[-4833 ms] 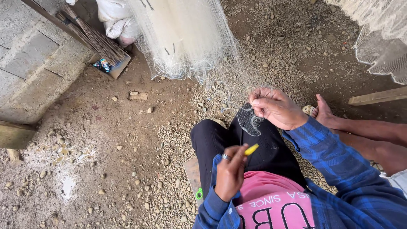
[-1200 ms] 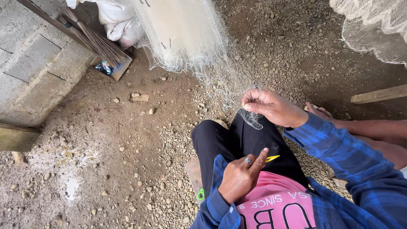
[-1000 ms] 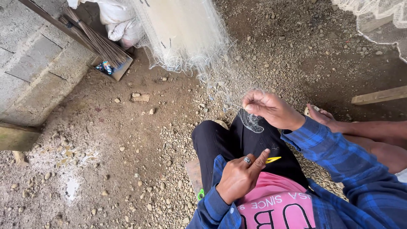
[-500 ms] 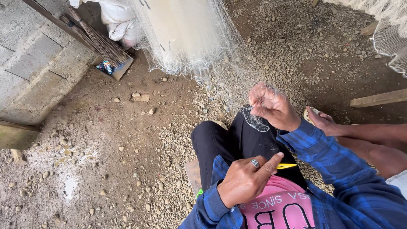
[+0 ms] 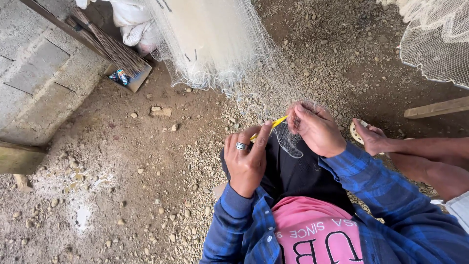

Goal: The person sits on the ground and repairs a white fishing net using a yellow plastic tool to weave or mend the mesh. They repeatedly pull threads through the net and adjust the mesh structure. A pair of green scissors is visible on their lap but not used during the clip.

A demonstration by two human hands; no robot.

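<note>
Ground: bare dirt floor (image 5: 146,161) strewn with pebbles, one block wall (image 5: 34,73) on its left.
Nets: two; one white fishing net (image 5: 220,44) hangs ahead, another at top right (image 5: 435,44).
Left hand (image 5: 246,159): closed on one yellow netting needle (image 5: 273,124), one ring on a finger.
Right hand (image 5: 317,129): fingers pinched on net mesh over the lap.
Broom: one (image 5: 107,44), leaning by the wall.

Two hands (image 5: 246,161) (image 5: 317,129), one yellow needle (image 5: 273,124), two nets (image 5: 220,44) (image 5: 435,44), one broom (image 5: 110,46), one ring (image 5: 241,145).
</note>
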